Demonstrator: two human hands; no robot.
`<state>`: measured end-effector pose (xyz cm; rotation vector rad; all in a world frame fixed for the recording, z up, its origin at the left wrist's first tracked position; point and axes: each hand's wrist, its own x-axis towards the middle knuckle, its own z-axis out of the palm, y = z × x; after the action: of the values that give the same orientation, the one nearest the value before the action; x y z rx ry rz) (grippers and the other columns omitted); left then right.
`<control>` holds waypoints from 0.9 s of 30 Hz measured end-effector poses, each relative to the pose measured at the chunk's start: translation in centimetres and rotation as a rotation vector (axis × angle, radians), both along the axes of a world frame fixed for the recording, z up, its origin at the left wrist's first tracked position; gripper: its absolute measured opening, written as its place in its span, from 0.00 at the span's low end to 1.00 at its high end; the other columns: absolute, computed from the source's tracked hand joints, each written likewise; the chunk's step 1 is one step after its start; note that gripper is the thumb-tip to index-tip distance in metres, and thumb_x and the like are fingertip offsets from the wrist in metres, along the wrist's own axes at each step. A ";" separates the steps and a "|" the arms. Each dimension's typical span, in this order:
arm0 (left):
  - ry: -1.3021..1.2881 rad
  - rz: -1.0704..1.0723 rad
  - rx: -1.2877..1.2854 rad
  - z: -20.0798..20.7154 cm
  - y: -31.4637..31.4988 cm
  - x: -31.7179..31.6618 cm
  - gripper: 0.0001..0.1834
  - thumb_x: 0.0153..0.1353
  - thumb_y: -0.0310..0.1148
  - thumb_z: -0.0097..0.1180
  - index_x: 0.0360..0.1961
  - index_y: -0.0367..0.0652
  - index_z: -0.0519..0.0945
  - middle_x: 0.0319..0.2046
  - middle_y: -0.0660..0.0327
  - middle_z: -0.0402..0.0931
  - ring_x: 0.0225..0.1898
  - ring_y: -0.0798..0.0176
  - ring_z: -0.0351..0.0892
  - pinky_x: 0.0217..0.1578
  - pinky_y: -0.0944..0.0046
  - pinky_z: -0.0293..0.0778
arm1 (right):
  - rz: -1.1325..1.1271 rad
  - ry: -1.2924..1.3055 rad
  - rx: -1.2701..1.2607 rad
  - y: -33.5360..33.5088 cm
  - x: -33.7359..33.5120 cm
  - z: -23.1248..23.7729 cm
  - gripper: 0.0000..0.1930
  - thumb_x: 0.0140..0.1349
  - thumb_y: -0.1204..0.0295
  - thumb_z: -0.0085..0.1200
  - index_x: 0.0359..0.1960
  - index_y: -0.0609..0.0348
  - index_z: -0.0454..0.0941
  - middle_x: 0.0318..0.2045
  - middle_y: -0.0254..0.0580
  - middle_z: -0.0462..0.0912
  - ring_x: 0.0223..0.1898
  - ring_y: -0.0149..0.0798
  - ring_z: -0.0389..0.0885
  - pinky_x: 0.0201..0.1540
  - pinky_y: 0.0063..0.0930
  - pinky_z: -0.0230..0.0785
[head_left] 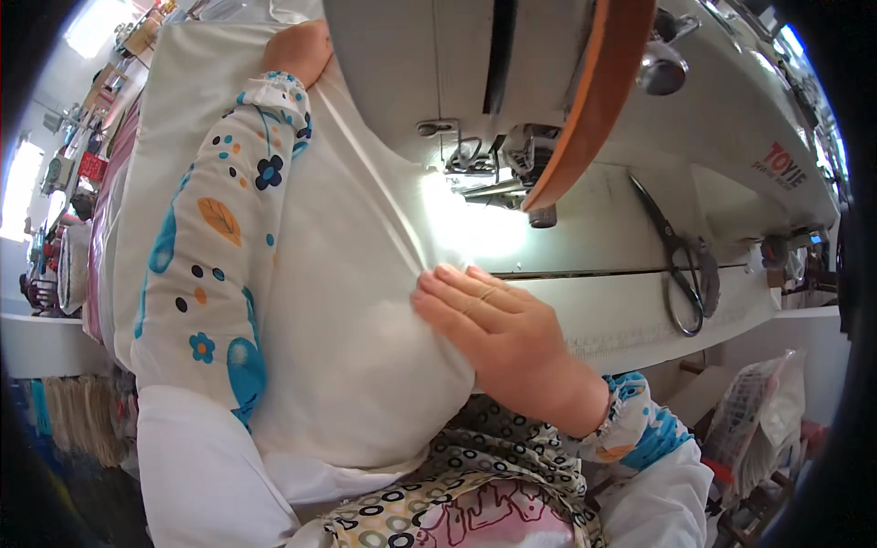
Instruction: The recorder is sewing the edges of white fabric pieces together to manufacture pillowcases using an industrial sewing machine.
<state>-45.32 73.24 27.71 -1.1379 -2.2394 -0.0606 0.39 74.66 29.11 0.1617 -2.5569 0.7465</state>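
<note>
A large sheet of smooth white fabric [343,274] spreads from the sewing machine's [402,82] bed over my lap. At the far end my left hand [300,50] is closed on the fabric; the machine head hides part of its fingers. Taut creases run from there toward the needle area. Near the front edge of the bed, my right hand [502,338] lies on the fabric's right edge, fingers stretched out flat and its thumb hidden. The presser foot [493,190] stands beyond it, beside a bright lamp glare that washes out the fabric there.
Black-handled scissors [681,265] lie on the bed to the right. A curved orange guard [594,100] juts from the machine head. At lower right hangs a clear plastic bag [754,411]. Bundles of beige material [82,416] are below the table at left.
</note>
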 end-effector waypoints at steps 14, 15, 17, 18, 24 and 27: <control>-0.451 -0.360 -0.138 3.3 -13.5 25.6 0.32 0.66 0.50 0.48 0.67 0.49 0.62 0.69 0.51 0.54 0.70 0.44 0.52 0.64 0.37 0.53 | -0.215 0.166 -0.314 -0.5 1.3 -1.0 0.29 0.58 0.69 0.56 0.62 0.65 0.66 0.62 0.56 0.69 0.64 0.50 0.67 0.65 0.39 0.61; -0.522 -0.255 -0.243 4.9 -16.8 28.6 0.33 0.66 0.50 0.48 0.69 0.50 0.60 0.71 0.51 0.52 0.71 0.45 0.50 0.66 0.38 0.48 | -0.276 0.124 -0.491 -1.2 1.9 -0.5 0.25 0.67 0.67 0.50 0.63 0.66 0.64 0.61 0.55 0.70 0.64 0.46 0.67 0.63 0.34 0.62; -0.503 -0.043 -0.326 4.6 -22.7 29.1 0.33 0.68 0.48 0.47 0.70 0.51 0.58 0.72 0.51 0.50 0.72 0.46 0.49 0.68 0.41 0.44 | -0.173 -0.084 -1.036 -3.6 4.2 1.0 0.24 0.69 0.66 0.47 0.63 0.66 0.65 0.57 0.50 0.73 0.60 0.43 0.70 0.60 0.32 0.65; -0.415 0.062 -0.302 2.5 -26.1 28.0 0.31 0.68 0.47 0.46 0.70 0.51 0.59 0.71 0.51 0.51 0.72 0.46 0.49 0.68 0.43 0.45 | -0.052 -0.324 -1.567 -5.2 5.8 1.5 0.23 0.72 0.65 0.44 0.63 0.66 0.65 0.54 0.45 0.76 0.56 0.40 0.73 0.56 0.30 0.67; -0.391 -0.110 -0.061 0.6 -29.8 24.0 0.27 0.69 0.40 0.47 0.68 0.48 0.63 0.68 0.49 0.59 0.70 0.47 0.54 0.68 0.52 0.50 | 0.250 -0.686 -1.321 -13.3 16.9 -0.8 0.16 0.73 0.66 0.43 0.47 0.68 0.77 0.37 0.29 0.79 0.41 0.22 0.71 0.44 0.21 0.67; -0.360 -0.185 0.001 0.6 -30.3 23.0 0.25 0.68 0.40 0.49 0.64 0.45 0.69 0.62 0.50 0.68 0.65 0.52 0.65 0.64 0.57 0.59 | 0.131 -0.311 -1.592 -14.0 19.0 -0.2 0.12 0.69 0.68 0.52 0.41 0.67 0.78 0.28 0.33 0.80 0.32 0.21 0.74 0.34 0.20 0.69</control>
<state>-22.33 42.89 28.27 -1.4234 -2.4310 -0.3681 19.36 60.69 28.89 -0.3321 -1.4410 2.6401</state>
